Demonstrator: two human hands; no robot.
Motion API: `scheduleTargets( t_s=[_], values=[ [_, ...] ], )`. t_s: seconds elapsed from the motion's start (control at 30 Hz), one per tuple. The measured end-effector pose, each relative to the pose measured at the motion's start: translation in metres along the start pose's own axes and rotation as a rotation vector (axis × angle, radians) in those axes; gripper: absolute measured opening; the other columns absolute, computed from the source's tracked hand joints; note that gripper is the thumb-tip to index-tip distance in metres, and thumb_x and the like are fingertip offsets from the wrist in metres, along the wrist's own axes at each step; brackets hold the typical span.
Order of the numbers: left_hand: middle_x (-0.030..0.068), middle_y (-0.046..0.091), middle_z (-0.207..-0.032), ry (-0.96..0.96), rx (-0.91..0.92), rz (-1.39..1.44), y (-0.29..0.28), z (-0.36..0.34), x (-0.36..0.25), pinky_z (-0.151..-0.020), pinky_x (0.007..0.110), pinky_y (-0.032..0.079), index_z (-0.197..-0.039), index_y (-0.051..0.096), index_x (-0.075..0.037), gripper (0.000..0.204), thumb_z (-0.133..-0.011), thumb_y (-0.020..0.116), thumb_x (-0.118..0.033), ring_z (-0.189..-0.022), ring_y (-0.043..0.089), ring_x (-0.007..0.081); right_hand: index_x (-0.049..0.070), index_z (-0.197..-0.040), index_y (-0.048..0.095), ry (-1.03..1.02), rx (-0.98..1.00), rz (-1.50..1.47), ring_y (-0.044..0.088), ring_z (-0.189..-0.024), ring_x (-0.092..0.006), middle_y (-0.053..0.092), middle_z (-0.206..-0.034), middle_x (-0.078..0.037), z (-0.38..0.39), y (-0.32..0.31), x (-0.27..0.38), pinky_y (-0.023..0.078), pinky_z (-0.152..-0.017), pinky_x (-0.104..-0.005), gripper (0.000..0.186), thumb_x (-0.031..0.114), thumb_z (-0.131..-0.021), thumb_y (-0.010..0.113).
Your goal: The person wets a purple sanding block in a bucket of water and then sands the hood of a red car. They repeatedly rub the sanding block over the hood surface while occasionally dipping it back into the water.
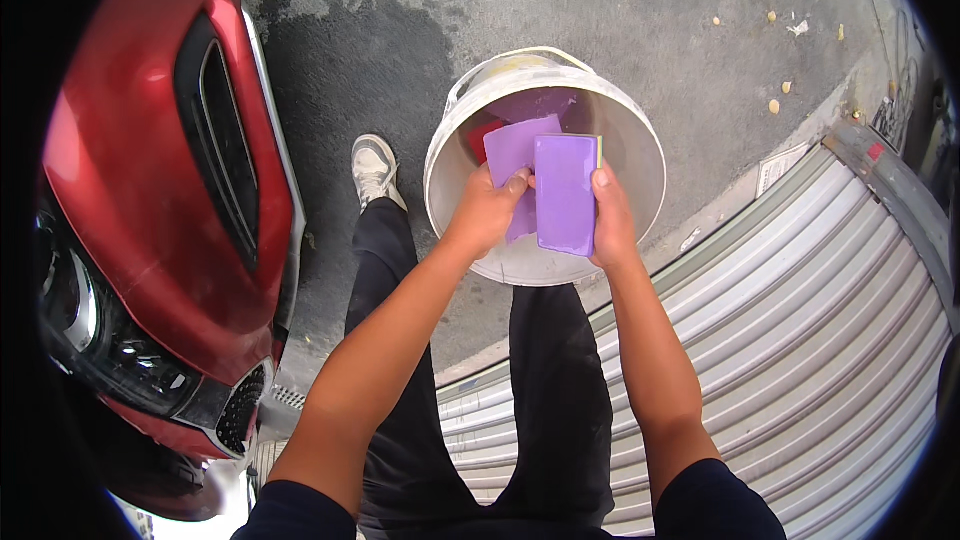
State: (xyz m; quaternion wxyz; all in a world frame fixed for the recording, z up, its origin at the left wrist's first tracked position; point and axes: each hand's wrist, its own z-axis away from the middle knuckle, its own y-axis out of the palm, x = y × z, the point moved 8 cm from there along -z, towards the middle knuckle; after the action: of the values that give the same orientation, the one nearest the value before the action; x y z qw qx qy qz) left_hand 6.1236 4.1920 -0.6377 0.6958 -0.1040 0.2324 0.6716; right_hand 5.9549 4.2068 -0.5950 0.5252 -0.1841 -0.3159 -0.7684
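Both of my hands are over a white bucket (645, 175) that stands on the ground in front of me. My left hand (485, 212) is closed on a thin purple sheet (512, 148), its thumb on top; the sheet looks like sandpaper. Beside it, my right hand (612, 218) grips a flat rectangular purple block (566, 195) by its right side. A narrow yellowish edge runs along that side of the block. The block lies close against the sheet and hides part of it. Deeper in the bucket show something purple (540, 103) and something red (480, 138), both partly covered.
A red car's front end (165, 160) with its headlight is close on my left. A ribbed metal shutter (770, 340) lies to the right and behind my legs. My left shoe (374, 170) is beside the bucket. Dark wet patches (350, 70) mark the ground beyond it.
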Motion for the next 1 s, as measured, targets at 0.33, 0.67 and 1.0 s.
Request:
scheduleTargets(
  t_s=[0.33, 0.67, 1.0],
  values=[
    [0.0081, 0.073, -0.119, -0.005, 0.130, 0.083, 0.000, 0.000, 0.008, -0.098, 0.035, 0.051, -0.129, 0.070, 0.004, 0.054, -0.113, 0.058, -0.046, -0.110, 0.065, 0.0161, -0.001, -0.155, 0.052, -0.148, -0.144, 0.305, 0.062, -0.126, -0.0191, 0.065, -0.141, -0.014, -0.028, -0.005, 0.000, 0.045, -0.113, -0.0348, 0.048, 0.022, -0.114, 0.041],
    [0.0172, 0.071, -0.128, 0.112, -0.057, 0.031, -0.005, 0.000, -0.007, -0.105, 0.034, 0.050, -0.138, 0.066, 0.006, 0.099, -0.111, 0.024, -0.079, -0.121, 0.065, 0.0245, -0.004, -0.163, 0.039, -0.389, -0.312, 0.549, 0.060, -0.134, -0.0340, 0.058, -0.147, -0.025, -0.018, 0.036, 0.002, 0.045, -0.116, -0.0444, 0.074, 0.030, -0.106, 0.071],
    [0.0186, 0.050, -0.160, 0.007, 0.004, 0.067, 0.000, 0.007, -0.008, -0.114, 0.051, 0.047, -0.163, 0.045, -0.008, 0.074, -0.113, 0.047, -0.063, -0.148, 0.050, 0.0347, 0.004, -0.174, 0.027, -0.039, 0.020, 0.031, 0.045, -0.154, -0.0301, 0.042, -0.170, -0.020, -0.033, 0.039, -0.030, 0.037, -0.126, -0.0422, 0.075, 0.031, -0.109, 0.053]
  ],
)
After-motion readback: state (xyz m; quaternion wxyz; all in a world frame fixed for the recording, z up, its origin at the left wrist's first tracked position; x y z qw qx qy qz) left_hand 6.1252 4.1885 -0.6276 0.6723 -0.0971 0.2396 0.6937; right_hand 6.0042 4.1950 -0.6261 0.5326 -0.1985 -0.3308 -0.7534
